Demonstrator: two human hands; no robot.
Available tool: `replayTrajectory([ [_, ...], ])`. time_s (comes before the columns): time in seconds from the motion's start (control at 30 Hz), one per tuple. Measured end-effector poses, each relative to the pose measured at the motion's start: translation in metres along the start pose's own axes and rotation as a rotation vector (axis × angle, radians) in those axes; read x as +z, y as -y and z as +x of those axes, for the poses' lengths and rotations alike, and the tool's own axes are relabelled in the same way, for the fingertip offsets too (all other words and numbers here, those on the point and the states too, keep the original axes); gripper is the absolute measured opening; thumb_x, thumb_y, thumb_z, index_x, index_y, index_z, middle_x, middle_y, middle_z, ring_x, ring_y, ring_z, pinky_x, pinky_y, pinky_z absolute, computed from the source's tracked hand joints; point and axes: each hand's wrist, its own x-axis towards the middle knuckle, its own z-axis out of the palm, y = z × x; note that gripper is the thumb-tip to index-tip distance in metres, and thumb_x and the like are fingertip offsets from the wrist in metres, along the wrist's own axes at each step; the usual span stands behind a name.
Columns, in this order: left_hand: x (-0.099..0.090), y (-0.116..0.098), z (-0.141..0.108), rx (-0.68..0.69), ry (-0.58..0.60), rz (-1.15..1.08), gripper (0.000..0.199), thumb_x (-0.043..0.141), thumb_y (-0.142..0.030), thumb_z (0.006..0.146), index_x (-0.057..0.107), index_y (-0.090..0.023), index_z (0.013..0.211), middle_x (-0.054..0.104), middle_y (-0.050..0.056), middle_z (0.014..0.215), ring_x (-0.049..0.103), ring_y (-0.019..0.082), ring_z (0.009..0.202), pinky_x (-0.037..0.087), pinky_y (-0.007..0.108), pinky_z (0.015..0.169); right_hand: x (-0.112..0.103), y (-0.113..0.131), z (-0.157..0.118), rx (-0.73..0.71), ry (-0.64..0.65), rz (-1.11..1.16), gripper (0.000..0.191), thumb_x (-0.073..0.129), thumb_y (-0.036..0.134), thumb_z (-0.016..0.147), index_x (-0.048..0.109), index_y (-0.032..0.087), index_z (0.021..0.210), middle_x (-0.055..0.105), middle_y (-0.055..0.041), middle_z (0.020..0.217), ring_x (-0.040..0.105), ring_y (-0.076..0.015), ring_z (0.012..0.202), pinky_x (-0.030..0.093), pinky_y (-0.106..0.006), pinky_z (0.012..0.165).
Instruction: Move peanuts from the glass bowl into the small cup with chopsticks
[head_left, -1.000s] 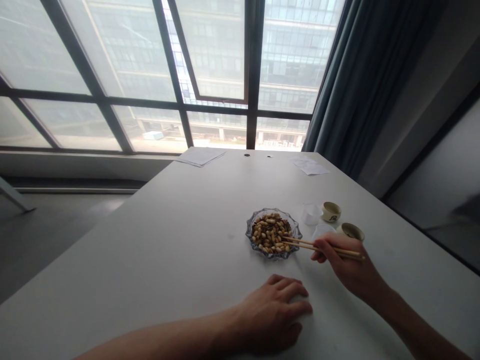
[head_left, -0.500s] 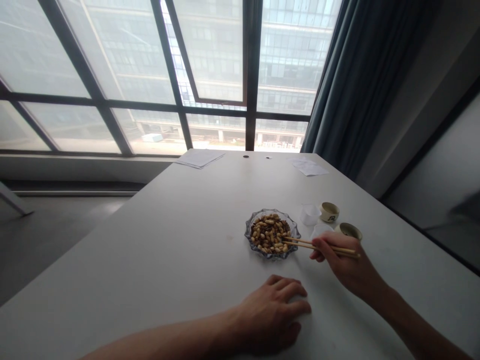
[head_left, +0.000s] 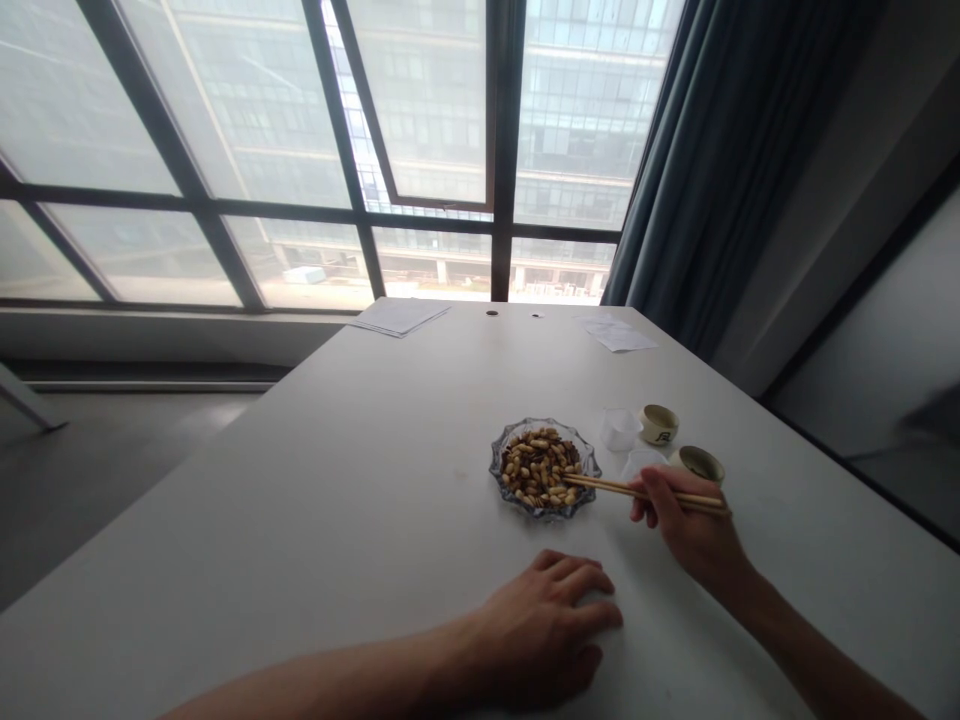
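Observation:
A scalloped glass bowl (head_left: pixel 545 470) holds peanuts and darker flat seeds (head_left: pixel 541 466). From its right side my right hand (head_left: pixel 686 520) grips a pair of light wooden chopsticks (head_left: pixel 619 487), whose tips touch the contents at the bowl's right part. The chopsticks lie close together; whether a piece is between the tips is too small to tell. My left hand (head_left: pixel 551 625) rests palm down on the table in front of the bowl, fingers loosely bent and apart, holding nothing visible.
Two clear plastic cups (head_left: pixel 620 429) and two greenish cups, one (head_left: pixel 659 424) behind the other (head_left: pixel 699 463), stand right of the bowl. Papers lie on the white table (head_left: pixel 337 480) at the far left (head_left: pixel 401 316) and far right (head_left: pixel 616 332).
My right hand has shifted slightly to the right, and the chopsticks have drawn closer together. My left hand and the bowl have not moved.

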Motion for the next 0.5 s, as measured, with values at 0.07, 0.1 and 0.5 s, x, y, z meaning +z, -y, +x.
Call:
replayTrajectory([
  [0.07,0.000,0.000,0.000,-0.005,-0.001,-0.005,0.036,0.068,-0.032,0.111,0.064,-0.026,0.146,0.067,0.011,0.155,0.061,0.033,0.148,0.041,0.047,0.130,0.002,-0.012,0.000,0.024,-0.072,0.047,0.058,0.068,0.071,0.106,0.081,0.021,0.078,0.070,-0.0036,0.058,0.056,-0.0165,0.048,0.047,-0.029,0.047],
  [0.1,0.000,0.000,0.000,-0.005,-0.002,-0.006,0.036,0.068,-0.032,0.110,0.064,-0.026,0.146,0.067,0.010,0.154,0.062,0.032,0.148,0.041,0.047,0.130,0.003,-0.018,0.001,0.034,-0.107,0.068,0.059,0.069,0.072,0.105,0.080,0.021,0.079,0.069,-0.0033,0.057,0.055,-0.0161,0.046,0.046,-0.029,0.045],
  [0.5,0.000,0.001,0.000,0.004,-0.001,0.007,0.036,0.070,-0.032,0.110,0.063,-0.027,0.145,0.067,0.009,0.155,0.061,0.032,0.149,0.043,0.046,0.130,-0.003,-0.035,0.013,0.078,-0.300,0.258,0.065,0.074,0.079,0.097,0.078,0.018,0.074,0.066,-0.0040,0.050,0.056,-0.0157,0.041,0.043,-0.027,0.041],
])
